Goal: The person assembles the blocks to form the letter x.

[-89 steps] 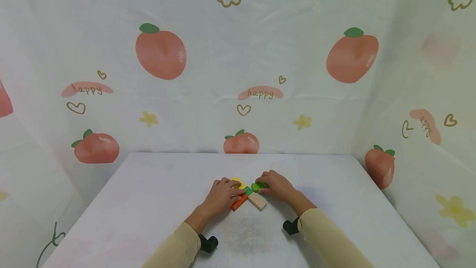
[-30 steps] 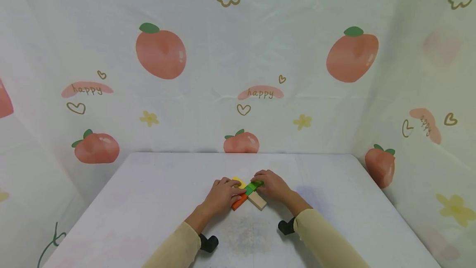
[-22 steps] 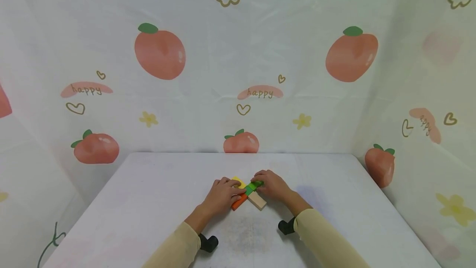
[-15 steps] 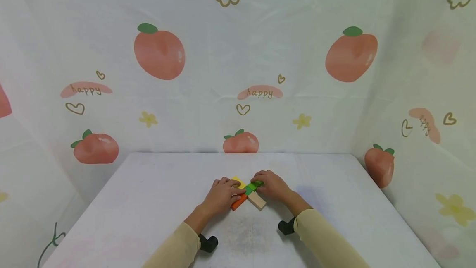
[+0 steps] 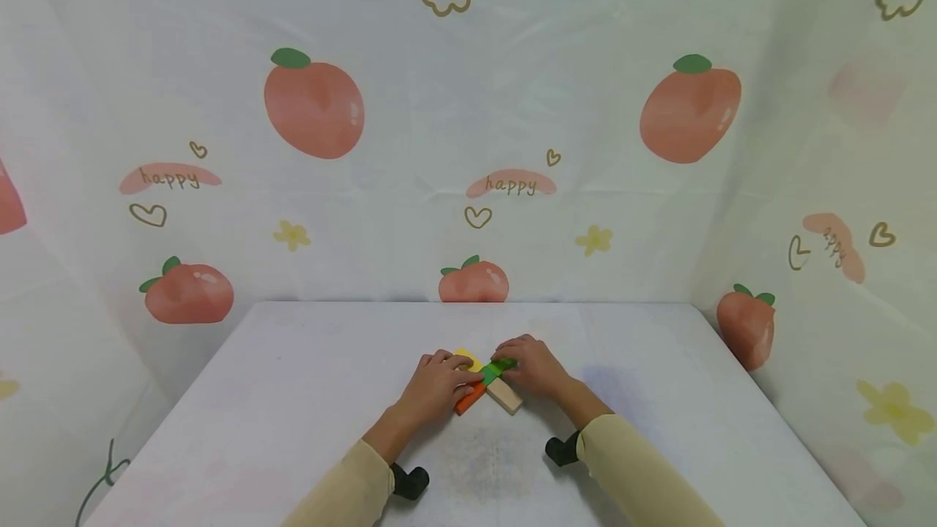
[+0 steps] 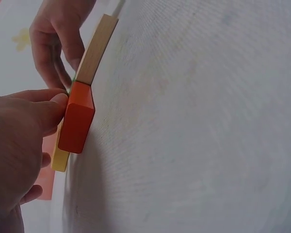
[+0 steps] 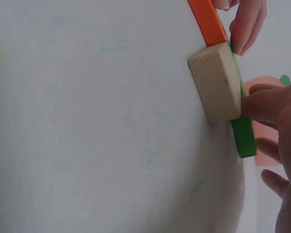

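Observation:
Wooden blocks form an X on the white table in the head view. My left hand curves over its left side, thumb against the orange block, other fingers by the yellow block and the green middle block. On the right, my right hand pinches a light green block that lines up with the middle one. A plain wood block forms the near right arm, just below the right thumb. The fingers partly hide the yellow and light green blocks.
The white table stretches around the blocks to a back edge against a fruit-printed cloth. A black wrist device sits under the left cuff, another black device under the right. A dark cord hangs at lower left.
Over the earlier frames the right hand moved left with the light green block, closing its gap to the middle green block. Since then both hands have stayed nearly still.

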A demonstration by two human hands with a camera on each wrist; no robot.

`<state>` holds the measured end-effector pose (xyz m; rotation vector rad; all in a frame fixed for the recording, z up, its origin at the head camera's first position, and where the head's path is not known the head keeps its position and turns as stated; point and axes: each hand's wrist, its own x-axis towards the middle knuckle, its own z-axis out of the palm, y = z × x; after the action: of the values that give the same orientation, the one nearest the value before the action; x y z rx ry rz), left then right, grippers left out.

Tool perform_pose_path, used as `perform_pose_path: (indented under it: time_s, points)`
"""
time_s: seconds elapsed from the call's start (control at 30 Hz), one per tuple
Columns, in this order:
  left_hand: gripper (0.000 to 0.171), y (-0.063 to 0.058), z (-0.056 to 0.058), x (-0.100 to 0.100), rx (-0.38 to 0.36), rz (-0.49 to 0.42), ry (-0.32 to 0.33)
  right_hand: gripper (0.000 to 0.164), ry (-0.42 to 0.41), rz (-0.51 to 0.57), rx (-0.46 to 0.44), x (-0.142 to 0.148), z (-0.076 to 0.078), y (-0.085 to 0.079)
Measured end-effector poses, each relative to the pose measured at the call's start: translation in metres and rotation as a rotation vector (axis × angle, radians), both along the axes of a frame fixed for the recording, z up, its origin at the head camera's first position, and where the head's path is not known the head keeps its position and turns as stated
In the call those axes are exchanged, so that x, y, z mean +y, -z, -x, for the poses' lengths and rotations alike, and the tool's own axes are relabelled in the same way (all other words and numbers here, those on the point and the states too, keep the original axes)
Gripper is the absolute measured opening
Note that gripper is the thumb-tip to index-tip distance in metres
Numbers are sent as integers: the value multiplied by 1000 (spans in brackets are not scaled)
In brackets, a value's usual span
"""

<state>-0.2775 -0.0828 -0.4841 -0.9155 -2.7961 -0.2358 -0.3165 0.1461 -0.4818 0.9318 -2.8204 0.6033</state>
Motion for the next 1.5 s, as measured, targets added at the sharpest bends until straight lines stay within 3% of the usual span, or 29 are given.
perform_pose_path:
  time_s: [0.27, 0.67, 0.8, 1.03, 1.27, 1.5]
  points:
    - [30, 1, -1, -1, 3, -33, 1, 24, 4, 63, 54, 0, -6, -5]
    - [36, 0, -3, -11, 15, -229, -23, 22, 18, 254, 129, 26, -34, -2]
    - [38, 2, -3, -17, 30, -232, -51, 21, 44, 271, 122, 37, -43, 4]
    - [39, 3, -6, -34, 63, -271, -46, 22, 90, 297, 195, 58, -57, 13]
    - [40, 2, -11, -51, 92, -277, -64, 24, 180, 291, 141, 83, -67, 15]
    - [44, -3, -19, -73, 94, -272, -95, 22, 237, 315, 146, 107, -78, 14]
